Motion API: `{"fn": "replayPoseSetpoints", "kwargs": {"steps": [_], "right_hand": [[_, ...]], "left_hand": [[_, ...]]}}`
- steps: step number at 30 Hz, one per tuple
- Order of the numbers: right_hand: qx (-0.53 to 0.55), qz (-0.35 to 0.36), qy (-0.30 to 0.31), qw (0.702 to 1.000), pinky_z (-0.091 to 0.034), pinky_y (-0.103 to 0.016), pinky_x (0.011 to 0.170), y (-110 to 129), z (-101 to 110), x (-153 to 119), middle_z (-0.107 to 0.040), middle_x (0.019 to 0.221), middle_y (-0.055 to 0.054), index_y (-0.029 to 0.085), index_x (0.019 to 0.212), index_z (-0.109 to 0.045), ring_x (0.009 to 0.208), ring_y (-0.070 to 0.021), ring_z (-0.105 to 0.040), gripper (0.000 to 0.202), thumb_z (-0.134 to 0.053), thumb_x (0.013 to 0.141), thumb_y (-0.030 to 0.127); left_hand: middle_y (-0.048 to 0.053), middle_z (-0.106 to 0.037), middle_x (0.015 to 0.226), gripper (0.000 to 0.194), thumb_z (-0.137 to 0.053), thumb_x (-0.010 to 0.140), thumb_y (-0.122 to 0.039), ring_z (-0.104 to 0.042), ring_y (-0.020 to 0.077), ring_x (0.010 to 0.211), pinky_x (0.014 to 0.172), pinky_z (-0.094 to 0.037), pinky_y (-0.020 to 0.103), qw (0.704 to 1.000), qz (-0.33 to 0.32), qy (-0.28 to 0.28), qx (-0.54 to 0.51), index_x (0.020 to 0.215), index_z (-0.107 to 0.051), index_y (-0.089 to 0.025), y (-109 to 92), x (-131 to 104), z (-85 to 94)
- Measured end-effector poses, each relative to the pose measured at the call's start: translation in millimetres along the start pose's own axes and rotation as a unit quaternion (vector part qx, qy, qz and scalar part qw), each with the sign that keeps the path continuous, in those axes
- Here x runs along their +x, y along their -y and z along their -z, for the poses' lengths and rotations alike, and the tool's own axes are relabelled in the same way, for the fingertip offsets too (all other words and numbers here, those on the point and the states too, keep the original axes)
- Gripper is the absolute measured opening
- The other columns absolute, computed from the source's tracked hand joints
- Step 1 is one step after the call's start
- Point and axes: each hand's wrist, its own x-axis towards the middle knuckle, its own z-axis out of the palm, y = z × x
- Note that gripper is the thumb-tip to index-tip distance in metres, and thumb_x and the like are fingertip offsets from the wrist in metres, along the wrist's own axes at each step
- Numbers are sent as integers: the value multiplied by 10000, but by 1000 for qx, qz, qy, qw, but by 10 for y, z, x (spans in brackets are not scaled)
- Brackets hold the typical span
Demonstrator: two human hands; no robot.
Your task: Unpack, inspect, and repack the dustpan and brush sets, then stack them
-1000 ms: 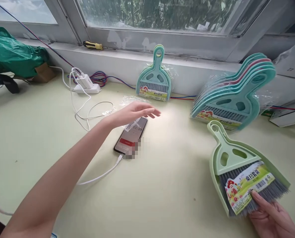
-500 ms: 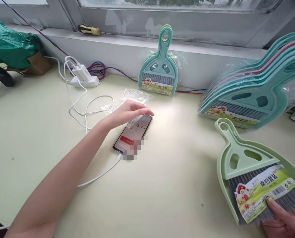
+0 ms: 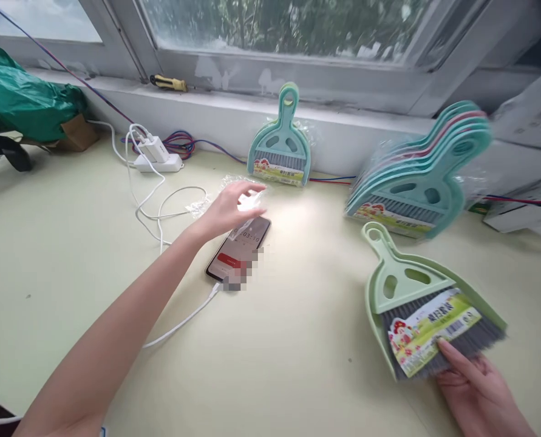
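My left hand [image 3: 234, 209] is over the top of a phone [image 3: 238, 252], thumb and fingers apart, with crumpled clear plastic film [image 3: 210, 197] beside and beneath it. Whether the film touches the fingers is hard to tell. At the right, my right hand [image 3: 475, 385] grips the bristle end of a green dustpan and brush set [image 3: 411, 279], thumb on its printed label [image 3: 434, 328]. The set's handle points away from me.
A wrapped dustpan set [image 3: 279, 145] leans on the sill. Right of it stands a stack of wrapped sets [image 3: 416, 176]. White cables run from a power strip [image 3: 161, 162] to the phone. A screwdriver [image 3: 169, 82] and green bag [image 3: 24, 97] lie farther back.
My left thumb and fingers have spread apart above the phone. The view has tilted up and shifted right, showing more window, and my right hand with the green set appears farther left.
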Motion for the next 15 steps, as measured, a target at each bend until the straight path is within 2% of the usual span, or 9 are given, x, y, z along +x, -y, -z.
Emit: {"fn": "replayPoseSetpoints", "kwargs": {"steps": [3, 4, 6, 9, 11, 13, 15], "right_hand": [[32, 25, 25, 999, -611, -450, 748, 54, -112, -65, -712, 1028, -117, 195, 1059, -643, 899, -314, -697, 555, -814, 573, 401], [49, 29, 35, 998, -609, -442, 751, 76, -146, -89, -720, 998, -111, 175, 1039, -646, 886, -308, -700, 543, -819, 572, 389], [83, 35, 57, 994, -602, -417, 751, 120, -201, -131, -728, 965, -105, 153, 989, -653, 872, -296, -703, 512, -834, 561, 367], [118, 60, 93, 987, -580, -408, 783, 162, -243, -150, -725, 995, -114, 140, 957, -659, 907, -294, -695, 469, -829, 576, 354], [146, 76, 118, 979, -562, -413, 817, 161, -248, -133, -719, 1024, -124, 136, 972, -655, 946, -299, -684, 469, -822, 586, 345], [175, 88, 131, 972, -552, -420, 829, 143, -246, -106, -717, 1027, -128, 137, 952, -652, 952, -304, -681, 459, -824, 575, 333], [196, 93, 137, 967, -548, -421, 836, 125, -242, -82, -721, 1002, -126, 138, 921, -646, 946, -305, -682, 445, -830, 553, 309]], "left_hand": [[83, -642, 1173, 313, -599, 797, -376, -516, 272, 1150, 989, -383, 406, 984, 24, -5, 178, 1038, -696, -201, -41, -5, -66], [90, -664, 1118, 247, -545, 831, -307, -533, 276, 1126, 977, -386, 405, 975, 38, -13, 218, 971, -712, -190, -68, -10, -85], [101, -692, 1012, 272, -451, 856, -197, -587, 271, 1034, 915, -417, 386, 964, 63, -24, 259, 903, -718, -177, -146, -24, -105], [82, -698, 1005, 284, -434, 856, -182, -618, 241, 949, 866, -439, 344, 962, 61, -83, 252, 953, -700, -183, -349, -60, -110], [74, -695, 1007, 273, -440, 855, -188, -622, 222, 923, 862, -440, 322, 965, 44, -113, 234, 967, -690, -184, -552, -105, -143], [74, -691, 1000, 269, -443, 853, -185, -624, 213, 897, 850, -445, 314, 969, 17, -125, 213, 971, -684, -178, -802, -172, -251], [80, -686, 992, 269, -443, 851, -178, -628, 210, 877, 841, -451, 312, 975, -17, -118, 190, 973, -683, -170, -1073, -262, -455]]}}
